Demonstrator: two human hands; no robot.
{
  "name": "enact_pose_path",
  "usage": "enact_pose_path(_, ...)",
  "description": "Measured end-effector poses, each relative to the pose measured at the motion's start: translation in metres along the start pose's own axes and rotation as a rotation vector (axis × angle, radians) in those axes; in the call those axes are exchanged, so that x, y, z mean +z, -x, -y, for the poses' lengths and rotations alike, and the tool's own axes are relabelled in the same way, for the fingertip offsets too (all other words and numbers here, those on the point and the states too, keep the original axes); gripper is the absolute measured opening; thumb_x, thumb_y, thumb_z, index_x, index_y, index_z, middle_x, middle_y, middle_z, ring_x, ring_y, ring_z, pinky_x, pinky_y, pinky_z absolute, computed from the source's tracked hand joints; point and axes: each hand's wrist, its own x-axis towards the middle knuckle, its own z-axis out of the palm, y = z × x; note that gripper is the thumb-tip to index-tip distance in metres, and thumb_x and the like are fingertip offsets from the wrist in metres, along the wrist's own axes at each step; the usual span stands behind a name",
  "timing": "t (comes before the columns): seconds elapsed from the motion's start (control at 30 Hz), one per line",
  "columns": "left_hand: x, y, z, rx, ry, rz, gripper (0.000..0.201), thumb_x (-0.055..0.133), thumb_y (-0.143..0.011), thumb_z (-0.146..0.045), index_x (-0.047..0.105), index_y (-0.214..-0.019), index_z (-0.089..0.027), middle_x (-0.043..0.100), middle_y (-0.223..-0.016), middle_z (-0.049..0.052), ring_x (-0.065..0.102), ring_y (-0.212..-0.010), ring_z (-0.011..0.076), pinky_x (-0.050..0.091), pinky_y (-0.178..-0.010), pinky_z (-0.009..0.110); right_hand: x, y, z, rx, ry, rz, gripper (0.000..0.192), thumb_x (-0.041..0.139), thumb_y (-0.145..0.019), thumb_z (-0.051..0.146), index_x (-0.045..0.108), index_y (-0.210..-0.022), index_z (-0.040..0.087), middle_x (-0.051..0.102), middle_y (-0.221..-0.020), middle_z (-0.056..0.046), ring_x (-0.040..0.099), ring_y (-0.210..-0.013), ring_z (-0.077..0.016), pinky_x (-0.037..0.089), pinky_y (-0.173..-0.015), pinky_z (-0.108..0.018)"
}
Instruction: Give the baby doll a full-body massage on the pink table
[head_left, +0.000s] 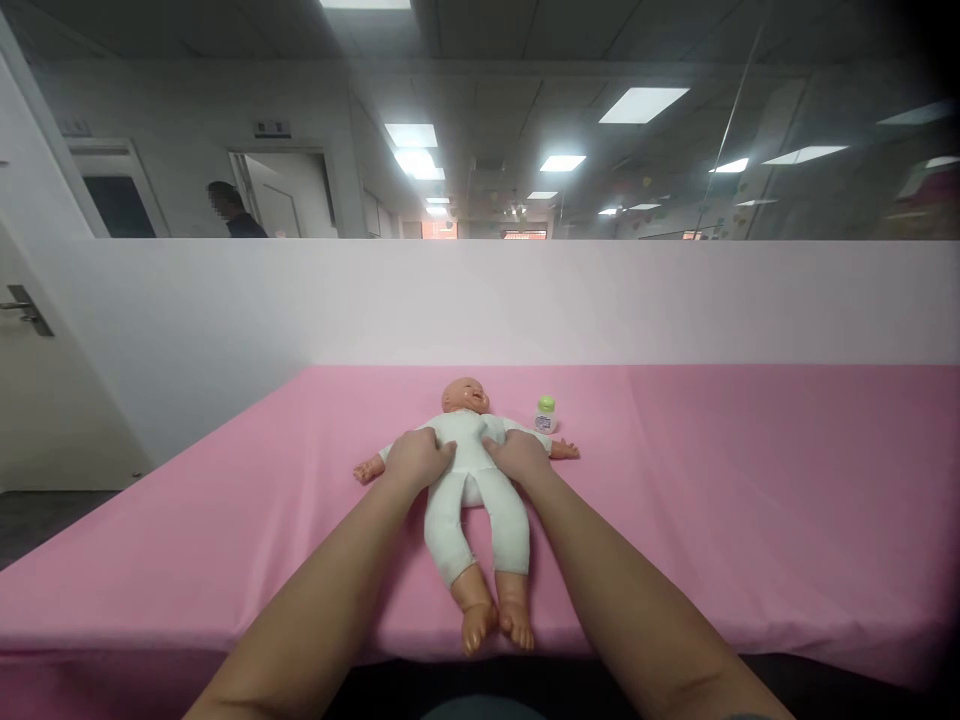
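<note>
A baby doll (pixel 469 458) with a white cloth body lies on its back on the pink-covered table (pixel 750 500). Its head points to the far side and its bare feet to the near edge. My left hand (pixel 418 458) grips the left side of its torso, thumb on the front. On the opposite side my right hand (pixel 523 455) holds the torso the same way. The fingers of both hands are mostly hidden at the doll's sides. Close to the doll's outstretched arm on the right stands a small jar (pixel 546 415) with a green lid.
A white low wall (pixel 562 300) runs behind the table, with glass above it. Beyond the glass at the left is a person (pixel 236 215) near a doorway. A door with a metal handle (pixel 28 310) is at the far left.
</note>
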Motion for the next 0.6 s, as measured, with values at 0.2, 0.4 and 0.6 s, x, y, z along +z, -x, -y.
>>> enact_pose_path(0.2, -0.007, 0.041, -0.016, 0.368, 0.045, -0.042, 0.021, 0.058, -0.092, -0.041, 0.066, -0.085, -0.022, 0.072, -0.090, 0.008, 0.066, -0.084, 0.0262, 0.041, -0.071, 0.036, -0.018, 0.032, 0.017, -0.381, 0.222, -0.063, 0.018, 0.066, -0.089, 0.039, 0.068, -0.088, 0.021, 0.074, -0.094, -0.010, 0.065, -0.085, -0.0242, 0.040, -0.074, -0.034)
enact_pose_path(0.4, 0.016, 0.056, -0.003, 0.476, 0.181, 0.034, 0.010, 0.061, -0.085, -0.026, 0.062, -0.076, -0.022, 0.067, -0.083, 0.004, 0.062, -0.079, 0.0204, 0.042, -0.071, 0.033, -0.015, 0.060, 0.005, -0.566, 0.095, 0.168, 0.021, 0.066, -0.086, 0.027, 0.056, -0.068, 0.022, 0.066, -0.070, 0.001, 0.057, -0.067, -0.0152, 0.036, -0.063, -0.029)
enact_pose_path(0.6, 0.016, 0.051, 0.001, 0.482, 0.242, 0.019, 0.015, 0.061, -0.088, -0.028, 0.061, -0.074, -0.022, 0.066, -0.079, 0.002, 0.060, -0.076, 0.0192, 0.042, -0.069, 0.033, -0.020, 0.058, 0.003, -0.530, 0.002, 0.207, 0.021, 0.067, -0.088, 0.031, 0.060, -0.070, 0.021, 0.067, -0.071, 0.002, 0.059, -0.067, -0.0150, 0.039, -0.064, -0.028)
